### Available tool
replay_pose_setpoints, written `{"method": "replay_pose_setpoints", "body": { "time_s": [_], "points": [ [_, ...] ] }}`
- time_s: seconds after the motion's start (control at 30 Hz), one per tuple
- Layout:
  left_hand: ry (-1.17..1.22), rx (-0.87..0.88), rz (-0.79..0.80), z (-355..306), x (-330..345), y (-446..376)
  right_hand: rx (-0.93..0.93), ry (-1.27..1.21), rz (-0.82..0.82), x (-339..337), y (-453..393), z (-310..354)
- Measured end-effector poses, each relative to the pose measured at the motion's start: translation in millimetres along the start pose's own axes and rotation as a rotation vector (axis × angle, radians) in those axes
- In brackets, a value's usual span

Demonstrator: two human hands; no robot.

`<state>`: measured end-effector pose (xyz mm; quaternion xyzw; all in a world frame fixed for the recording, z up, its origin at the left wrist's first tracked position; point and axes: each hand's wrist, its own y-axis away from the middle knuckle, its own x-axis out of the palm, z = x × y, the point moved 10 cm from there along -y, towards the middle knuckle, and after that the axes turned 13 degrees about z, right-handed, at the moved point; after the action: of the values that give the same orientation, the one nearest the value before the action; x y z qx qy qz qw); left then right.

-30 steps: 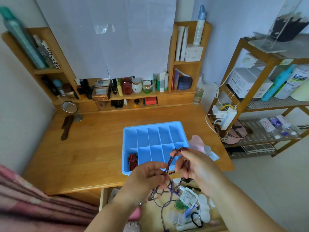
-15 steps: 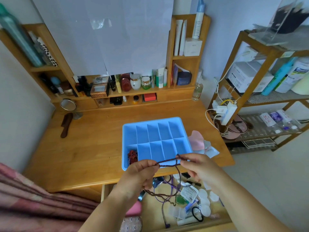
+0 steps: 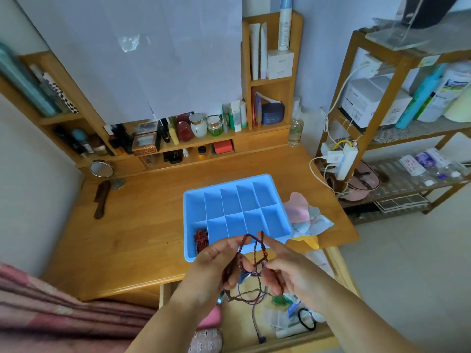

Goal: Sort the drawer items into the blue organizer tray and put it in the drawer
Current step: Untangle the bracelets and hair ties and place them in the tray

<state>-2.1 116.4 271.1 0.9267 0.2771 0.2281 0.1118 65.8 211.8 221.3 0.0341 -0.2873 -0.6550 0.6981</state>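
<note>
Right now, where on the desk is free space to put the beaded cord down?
Bare wood lies between the wooden comb and the blue organizer tray, and behind the tray toward the shelf. Right of the tray is crowded by cloths; the open drawer is cluttered.

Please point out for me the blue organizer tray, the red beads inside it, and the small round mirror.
blue organizer tray (image 3: 188, 207): head view, left wall.
red beads (image 3: 200, 238): head view, middle of the pile.
round mirror (image 3: 101, 169): head view, glass face.

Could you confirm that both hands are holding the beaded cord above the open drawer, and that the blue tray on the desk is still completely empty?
Not quite: the head view shows red beads already in the blue tray, in its near-left compartment. The rest stands: left hand and right hand hold the beaded cord.
</note>
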Motion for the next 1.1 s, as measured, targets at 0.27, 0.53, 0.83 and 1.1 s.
{"method": "replay_pose_setpoints", "body": {
  "time_s": [0.27,0.53,0.83,1.1],
  "points": [
    [-0.001,-0.154,0.224,7.4,22.3,3.4,-0.114,-0.188,-0.015,-5.6,5.0,-1.9],
    [-1.206,-0.244,-0.218,18.8,-13.1,13.4,-0.225,-0.44,-0.224,-45.7,6.7,-9.3],
    [-1.232,-0.334,-0.268,48.5,-30.3,3.8,-0.091,-0.339,-0.275,-49.0,2.2,-34.8],
    [-1.234,-0.591,-0.007,110.0,-21.8,-16.8,-0.045,-0.27,-0.158,-24.5,-4.4,-37.0]
  ]
}}
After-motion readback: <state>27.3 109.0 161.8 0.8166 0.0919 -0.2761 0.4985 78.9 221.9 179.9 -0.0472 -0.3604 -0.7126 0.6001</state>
